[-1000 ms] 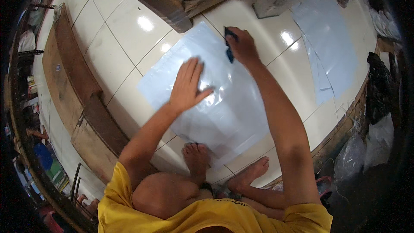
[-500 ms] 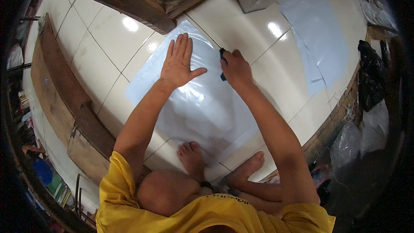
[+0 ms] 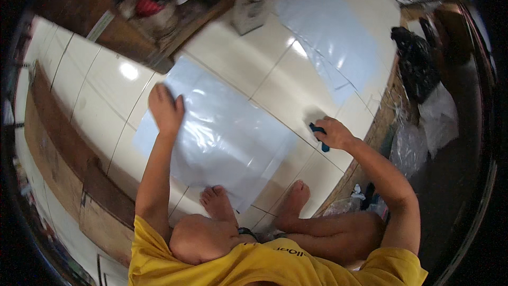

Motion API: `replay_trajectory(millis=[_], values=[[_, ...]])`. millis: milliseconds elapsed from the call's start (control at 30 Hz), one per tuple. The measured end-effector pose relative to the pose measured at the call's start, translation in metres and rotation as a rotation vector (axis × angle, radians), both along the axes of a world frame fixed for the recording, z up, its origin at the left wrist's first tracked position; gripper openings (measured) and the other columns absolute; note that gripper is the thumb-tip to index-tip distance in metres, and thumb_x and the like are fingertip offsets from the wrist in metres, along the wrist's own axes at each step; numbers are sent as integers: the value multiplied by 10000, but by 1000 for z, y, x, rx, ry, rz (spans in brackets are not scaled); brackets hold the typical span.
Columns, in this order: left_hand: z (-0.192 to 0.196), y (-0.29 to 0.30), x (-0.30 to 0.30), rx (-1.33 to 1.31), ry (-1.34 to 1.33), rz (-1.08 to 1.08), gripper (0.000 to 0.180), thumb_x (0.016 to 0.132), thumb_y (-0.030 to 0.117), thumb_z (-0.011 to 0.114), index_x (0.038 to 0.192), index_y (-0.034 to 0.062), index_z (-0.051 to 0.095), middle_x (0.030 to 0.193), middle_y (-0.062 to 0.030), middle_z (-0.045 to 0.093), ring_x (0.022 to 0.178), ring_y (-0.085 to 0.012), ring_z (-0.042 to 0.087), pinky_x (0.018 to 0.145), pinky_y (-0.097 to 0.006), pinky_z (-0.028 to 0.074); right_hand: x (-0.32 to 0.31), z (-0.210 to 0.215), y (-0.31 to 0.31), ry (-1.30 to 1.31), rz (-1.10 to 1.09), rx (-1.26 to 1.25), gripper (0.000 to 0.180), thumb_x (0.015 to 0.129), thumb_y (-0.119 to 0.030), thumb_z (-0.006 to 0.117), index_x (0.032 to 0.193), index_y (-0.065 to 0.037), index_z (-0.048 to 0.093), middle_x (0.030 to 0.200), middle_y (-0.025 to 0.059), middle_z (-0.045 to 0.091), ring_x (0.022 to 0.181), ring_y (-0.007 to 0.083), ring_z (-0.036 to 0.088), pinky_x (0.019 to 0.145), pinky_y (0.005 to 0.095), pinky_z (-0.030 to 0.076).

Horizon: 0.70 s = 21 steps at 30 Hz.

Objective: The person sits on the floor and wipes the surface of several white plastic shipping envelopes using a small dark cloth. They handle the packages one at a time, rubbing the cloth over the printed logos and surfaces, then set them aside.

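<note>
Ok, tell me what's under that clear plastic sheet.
Cream floor tiles and their grout lines show through the clear plastic sheet. The left hand presses on it; the patch beneath that palm is hidden.

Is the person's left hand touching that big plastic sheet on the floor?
Touching: the head view shows the left hand pressed flat on the plastic sheet.

A thin, glossy, translucent plastic sheet (image 3: 222,132), slightly wrinkled, lies on a smooth, shiny cream tiled floor (image 3: 238,58) that mirrors the lamps, beside matt brown wooden boards (image 3: 58,153), crinkled clear plastic bags (image 3: 410,145) and a matt yellow cloth shirt (image 3: 264,265).
</note>
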State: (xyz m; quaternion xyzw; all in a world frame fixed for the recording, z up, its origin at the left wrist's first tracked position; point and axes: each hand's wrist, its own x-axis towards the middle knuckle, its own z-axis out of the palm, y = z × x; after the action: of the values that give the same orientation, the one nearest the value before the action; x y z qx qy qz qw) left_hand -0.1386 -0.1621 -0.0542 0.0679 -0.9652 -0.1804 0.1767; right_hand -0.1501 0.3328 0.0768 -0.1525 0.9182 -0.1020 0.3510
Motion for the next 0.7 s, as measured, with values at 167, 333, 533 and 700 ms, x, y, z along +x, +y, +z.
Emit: replay_trajectory(millis=[167, 333, 533, 700], values=[[13, -19, -1, 151, -318, 156, 398, 863, 186, 688, 1195, 2, 569, 1104, -231, 602, 1033, -403, 582, 883, -469, 471, 86, 17, 73, -127, -411, -167, 269, 874, -261, 681, 1051, -61, 651, 952, 200, 641, 940, 392, 629, 845, 474, 500], [70, 14, -6, 303, -269, -493, 223, 875, -31, 600, 1098, -23, 601, 1006, -197, 622, 928, -354, 626, 824, -397, 497, 182, -43, 86, -102, -277, -282, 187, 897, -205, 678, 977, -37, 667, 944, 153, 634, 900, 320, 625, 831, 401, 505], [267, 171, -24, 406, -738, -718, 149, 978, 98, 552, 1097, 9, 564, 842, -87, 556, 700, -144, 510, 627, -311, 447, 220, -65, 49, -89, -291, -830, 293, 900, -269, 678, 1072, -33, 668, 994, 151, 648, 972, 338, 584, 886, 425, 447], [309, 313, -102, 367, -449, -1056, 332, 978, 183, 533, 1266, 20, 560, 1006, -122, 645, 879, -181, 596, 807, -338, 485, 237, -82, 38, -170, -262, -838, 374, 894, -449, 662, 1144, -174, 705, 1025, 179, 580, 1038, 368, 493, 926, 486, 363]])
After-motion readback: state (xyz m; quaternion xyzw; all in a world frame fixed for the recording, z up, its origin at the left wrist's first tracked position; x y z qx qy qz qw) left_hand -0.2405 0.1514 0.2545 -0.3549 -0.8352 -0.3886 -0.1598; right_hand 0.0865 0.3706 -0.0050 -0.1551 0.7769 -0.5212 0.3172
